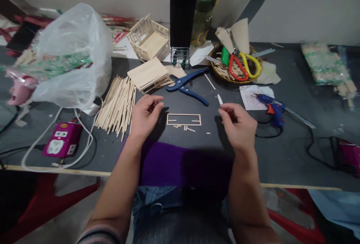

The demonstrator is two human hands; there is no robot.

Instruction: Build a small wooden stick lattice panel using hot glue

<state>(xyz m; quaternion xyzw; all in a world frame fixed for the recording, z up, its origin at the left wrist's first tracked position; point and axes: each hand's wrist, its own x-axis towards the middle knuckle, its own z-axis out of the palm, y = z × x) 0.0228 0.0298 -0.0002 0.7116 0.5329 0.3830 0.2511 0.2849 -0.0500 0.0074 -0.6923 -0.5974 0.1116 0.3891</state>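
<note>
Pinching slim white pen-shaped tool between thumb and fingers of right hand, tip up and angled away, probably for a clear point; holding left hand half-curled, thumb and index parted, nothing visible in it; flanking flat rectangular frame of thin pale wooden strips on dark grey tabletop, presumably for equal reach; blue plier-like cutter just beyond, likely for easy grabbing; extending both forearms over near edge, thumbs inward.
</note>
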